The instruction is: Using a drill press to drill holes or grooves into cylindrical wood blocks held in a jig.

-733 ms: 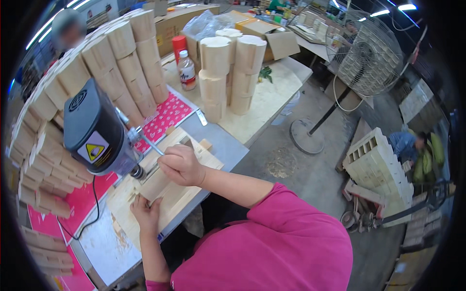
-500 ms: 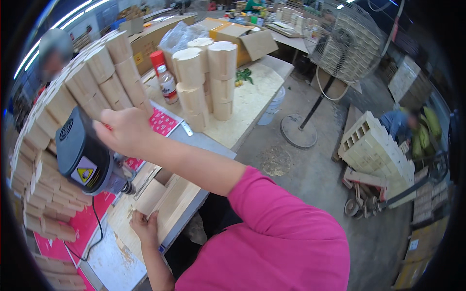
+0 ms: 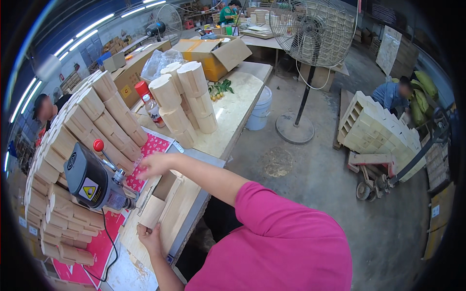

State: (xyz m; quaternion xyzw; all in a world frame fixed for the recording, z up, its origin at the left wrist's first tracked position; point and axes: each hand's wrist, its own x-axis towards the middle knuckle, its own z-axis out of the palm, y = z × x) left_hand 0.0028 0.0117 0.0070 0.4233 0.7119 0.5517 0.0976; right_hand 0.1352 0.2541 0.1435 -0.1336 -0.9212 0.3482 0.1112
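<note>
- The workbench (image 3: 228,116) runs away from me, pale-topped, with a red patterned mat (image 3: 148,150) on it and a wall of stacked wooden blocks (image 3: 73,145) curving along my left.
- The drill press (image 3: 94,184) stands over the bench, dark grey with a yellow warning sticker, and its red-knobbed feed lever (image 3: 104,153) sticks up toward my right hand.
- The wooden jig board (image 3: 177,203) lies flat under the drill head, light in colour, with a raised strip along it.
- The small wooden block (image 3: 153,212) sits on that board just below the drill head. It is a pale, plain, roughly square piece of bare wood with clean edges.
- My left hand (image 3: 149,237) is at the block's near edge, fingers curled up against it and touching it, holding it in place on the board.
- My right hand (image 3: 153,166) is stretched across the bench above the block, just beside the lever's shaft and over the red mat. Its fingers are loosely extended and I cannot tell whether they touch the lever; they grip nothing I can see.
</note>
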